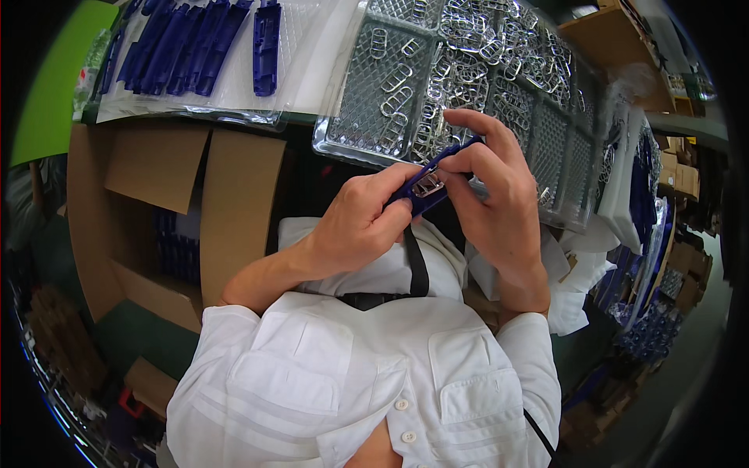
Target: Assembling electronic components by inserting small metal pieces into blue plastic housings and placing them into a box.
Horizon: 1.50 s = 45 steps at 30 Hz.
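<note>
Held in front of my body is a long, narrow blue plastic housing (425,204), tilted up toward the right. A small shiny metal frame-shaped piece (427,185) sits in its recess. My left hand (363,214) is closed round the lower left end, thumb and fingers on its edges. At the upper right end, my right hand (495,175) has thumb and index finger closed on the housing beside the metal piece, with another finger raised. Just beyond my hands, a clear divided plastic tray (328,140) holds many loose metal loop pieces (460,78).
More blue housings (183,47) lie in a row on a white sheet at the far left, with one apart (266,51). An open cardboard box (242,210) at left contains blue parts. Bagged blue parts (644,179) and cartons (679,175) are at right.
</note>
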{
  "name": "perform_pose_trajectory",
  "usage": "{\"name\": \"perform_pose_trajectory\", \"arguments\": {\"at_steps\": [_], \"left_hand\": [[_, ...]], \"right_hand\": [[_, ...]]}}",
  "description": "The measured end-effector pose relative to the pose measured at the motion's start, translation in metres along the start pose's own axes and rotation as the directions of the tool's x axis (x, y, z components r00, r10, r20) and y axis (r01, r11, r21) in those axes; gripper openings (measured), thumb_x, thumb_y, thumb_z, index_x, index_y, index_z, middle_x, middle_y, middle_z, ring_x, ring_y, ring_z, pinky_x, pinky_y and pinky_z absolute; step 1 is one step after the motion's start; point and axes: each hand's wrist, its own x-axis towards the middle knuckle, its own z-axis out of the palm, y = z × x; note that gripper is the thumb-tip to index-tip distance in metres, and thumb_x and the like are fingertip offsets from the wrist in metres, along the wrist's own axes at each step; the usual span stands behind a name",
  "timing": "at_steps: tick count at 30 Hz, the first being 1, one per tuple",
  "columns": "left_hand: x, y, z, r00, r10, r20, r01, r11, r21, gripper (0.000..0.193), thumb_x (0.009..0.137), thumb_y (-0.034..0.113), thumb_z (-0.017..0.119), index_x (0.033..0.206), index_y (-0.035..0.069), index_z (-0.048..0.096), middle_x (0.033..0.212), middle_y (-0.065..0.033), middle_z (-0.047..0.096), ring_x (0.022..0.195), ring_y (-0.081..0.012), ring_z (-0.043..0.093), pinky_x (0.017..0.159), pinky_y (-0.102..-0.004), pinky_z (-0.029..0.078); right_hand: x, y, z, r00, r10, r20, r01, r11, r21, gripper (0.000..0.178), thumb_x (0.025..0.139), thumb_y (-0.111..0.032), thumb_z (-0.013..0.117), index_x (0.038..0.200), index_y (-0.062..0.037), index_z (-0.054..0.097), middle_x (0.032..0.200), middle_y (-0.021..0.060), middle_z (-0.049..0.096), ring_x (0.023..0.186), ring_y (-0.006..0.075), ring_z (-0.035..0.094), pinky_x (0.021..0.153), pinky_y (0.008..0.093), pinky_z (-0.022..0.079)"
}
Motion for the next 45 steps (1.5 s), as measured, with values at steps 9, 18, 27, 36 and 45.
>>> {"name": "perform_pose_trajectory", "arguments": {"at_steps": [9, 18, 27, 36, 45], "left_hand": [[0.006, 0.0, 0.007, 0.956, 0.252, -0.151, -0.22, 0.955, 0.2, 0.024, 0.095, 0.012, 0.067, 0.114, -0.003, 0.065, 0.079, -0.0146, 0.07, 0.062, -0.0216, 0.067, 0.056, -0.0341, 0.05], [0.018, -0.003, 0.014, 0.982, -0.02, -0.19, 0.018, 1.0, -0.011, 0.018, 0.101, 0.015, 0.062, 0.097, 0.0, 0.071, 0.067, -0.0104, 0.068, 0.055, -0.0143, 0.063, 0.055, -0.0312, 0.049], [0.024, 0.014, -0.001, 0.975, 0.216, -0.057, -0.168, 0.876, 0.452, 0.024, 0.1, 0.013, 0.068, 0.12, 0.0, 0.071, 0.083, -0.0082, 0.072, 0.075, -0.0134, 0.07, 0.068, -0.0282, 0.055], [0.002, 0.033, -0.012, 0.903, 0.425, 0.061, -0.413, 0.822, 0.391, 0.057, 0.08, 0.0, 0.083, 0.133, -0.004, 0.064, 0.115, -0.0184, 0.07, 0.098, -0.0296, 0.071, 0.085, -0.035, 0.057], [0.017, 0.033, -0.007, 0.845, 0.532, -0.061, -0.419, 0.729, 0.542, 0.06, 0.074, 0.002, 0.089, 0.13, 0.002, 0.067, 0.113, -0.0156, 0.07, 0.091, -0.0287, 0.073, 0.077, -0.0351, 0.061]], "right_hand": [[-0.009, -0.016, 0.013, 0.918, 0.257, -0.302, -0.22, 0.964, 0.152, 0.034, 0.084, 0.0, 0.079, 0.114, -0.0031, 0.063, 0.133, 0.013, 0.067, 0.115, 0.0259, 0.07, 0.083, 0.0342, 0.06], [-0.016, 0.01, 0.016, 0.939, 0.34, 0.042, -0.336, 0.888, 0.315, 0.029, 0.086, 0.007, 0.073, 0.112, -0.0013, 0.062, 0.114, 0.0084, 0.072, 0.1, 0.0146, 0.071, 0.087, 0.0286, 0.058], [-0.016, 0.038, 0.024, 0.961, 0.276, -0.035, -0.232, 0.865, 0.446, 0.026, 0.083, 0.007, 0.074, 0.106, -0.001, 0.063, 0.102, 0.0102, 0.071, 0.088, 0.0174, 0.071, 0.077, 0.0278, 0.055], [-0.038, 0.049, -0.006, 0.957, 0.003, -0.29, 0.113, 0.918, 0.381, 0.04, 0.074, 0.011, 0.076, 0.112, 0.0028, 0.067, 0.118, 0.0222, 0.071, 0.107, 0.0304, 0.071, 0.093, 0.0378, 0.057], [-0.05, 0.075, -0.032, 0.94, 0.169, -0.295, -0.098, 0.966, 0.241, 0.039, 0.077, 0.018, 0.071, 0.111, 0.0007, 0.068, 0.116, 0.0169, 0.073, 0.106, 0.0268, 0.071, 0.092, 0.0345, 0.056]]}}
